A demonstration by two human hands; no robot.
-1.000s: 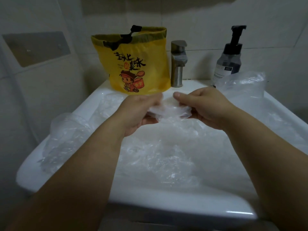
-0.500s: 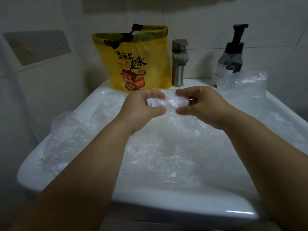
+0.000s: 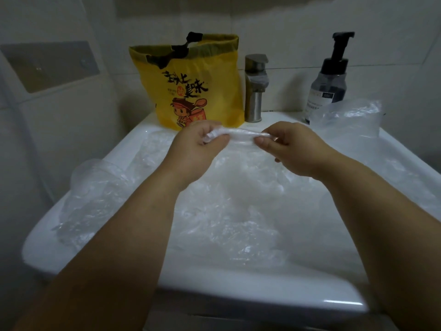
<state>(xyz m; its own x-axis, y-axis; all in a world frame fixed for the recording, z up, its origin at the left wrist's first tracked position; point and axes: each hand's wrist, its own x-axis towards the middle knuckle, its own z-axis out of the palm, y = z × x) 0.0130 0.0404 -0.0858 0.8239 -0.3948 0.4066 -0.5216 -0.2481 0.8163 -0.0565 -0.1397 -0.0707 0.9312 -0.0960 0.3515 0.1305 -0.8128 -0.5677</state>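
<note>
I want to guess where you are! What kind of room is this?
Probably a bathroom: a white washbasin with a metal tap at its back, a pump bottle beside it, and tiled walls. The left hand and right hand pinch rolled clear plastic above it.

Over the white sink (image 3: 262, 295), my left hand (image 3: 198, 149) and right hand (image 3: 293, 149) each pinch one end of a clear plastic film (image 3: 238, 134), twisted into a thin roll and held level between them. Crumpled plastic (image 3: 226, 223) fills the basin below and spills over its left rim. Behind, I see a yellow bag (image 3: 191, 87) standing just beside a steel tap (image 3: 255, 91), with a dark pump bottle (image 3: 329, 80) further right.
</note>
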